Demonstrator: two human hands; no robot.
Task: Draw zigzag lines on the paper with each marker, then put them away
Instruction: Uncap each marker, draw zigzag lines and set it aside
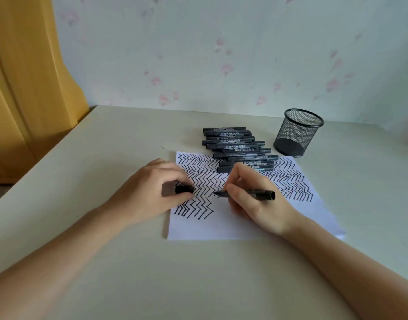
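Note:
A white sheet of paper (233, 227) lies on the table, most of it covered with black zigzag lines. My right hand (256, 199) grips an uncapped black marker (258, 194), its tip pointing left just above the paper. My left hand (152, 190) rests on the paper's left edge and holds the black cap (184, 189) between thumb and fingers. A pile of several capped black markers (237, 148) lies across the paper's far edge.
A black mesh pen cup (297, 132) stands upright at the back right, and no marker shows in it. The beige table (129, 273) meets a pale floral wall behind. A yellow wooden panel (25, 88) stands at the left.

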